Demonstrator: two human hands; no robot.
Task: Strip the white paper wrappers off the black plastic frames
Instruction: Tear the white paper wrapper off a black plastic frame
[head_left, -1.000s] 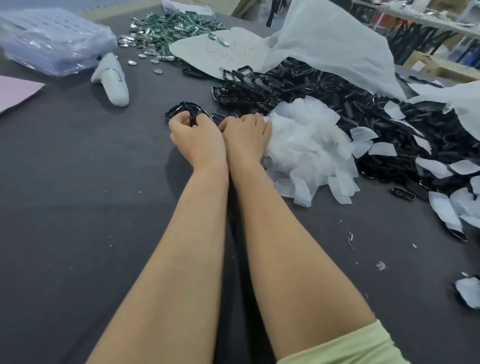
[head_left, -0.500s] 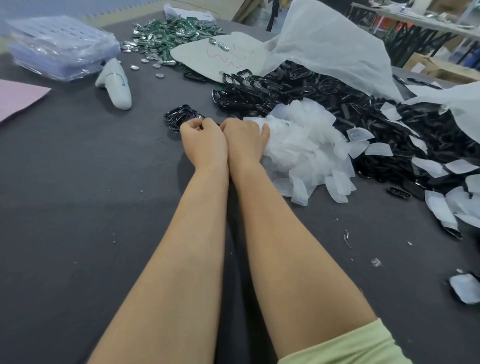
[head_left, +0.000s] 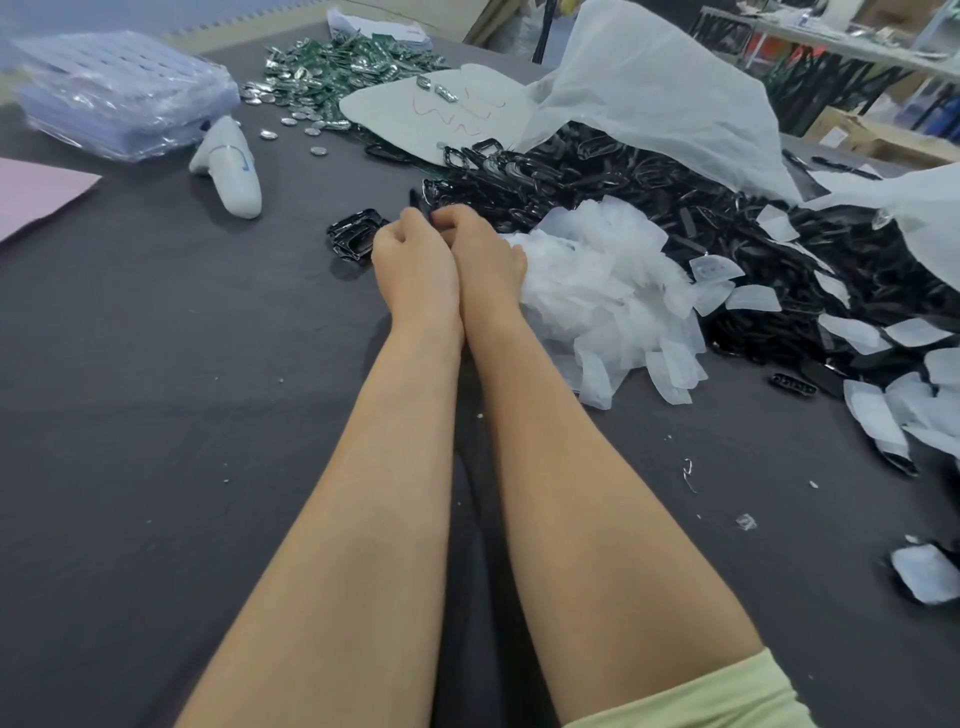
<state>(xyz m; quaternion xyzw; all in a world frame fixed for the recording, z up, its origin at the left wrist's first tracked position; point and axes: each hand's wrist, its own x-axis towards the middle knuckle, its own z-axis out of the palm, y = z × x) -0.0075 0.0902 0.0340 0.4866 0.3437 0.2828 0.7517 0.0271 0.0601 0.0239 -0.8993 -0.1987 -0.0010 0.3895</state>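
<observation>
The person's left hand (head_left: 415, 260) and right hand (head_left: 483, 260) are resting side by side on the dark grey table (head_left: 156, 415), knuckles touching, fingers curled inward so the tips are meeting over something small and dark; I cannot tell what they are pinching, or whether either hand is gripping it; a small stack of bare black plastic frames (head_left: 353, 241) is sitting just beside the left hand, and a pile of stripped white paper wrappers (head_left: 597, 291) is pressing against the right hand; behind both, a big heap of black frames (head_left: 649, 192), far too many to count, is sprawling toward the right edge, with a crumpled white plastic bag (head_left: 649, 88) draping over its far side; wrapped frames (head_left: 878, 421) are lying scattered on the right, one more (head_left: 922, 571) apart near the lower right, and one loose bare frame (head_left: 792, 384) is lying by the heap's near edge; to the far left, well apart, one white handheld device (head_left: 231, 171) is lying near a plastic-wrapped stack of trays (head_left: 124, 93), and one pink sheet (head_left: 36, 192) is poking in from the left edge; green circuit boards (head_left: 337, 67) and silver discs are spreading beyond a white sheet with red scribbles (head_left: 441, 114); open cloth is stretching left of the forearms and toward the near edge; a pale green sleeve (head_left: 701, 696) is showing on the right arm.
</observation>
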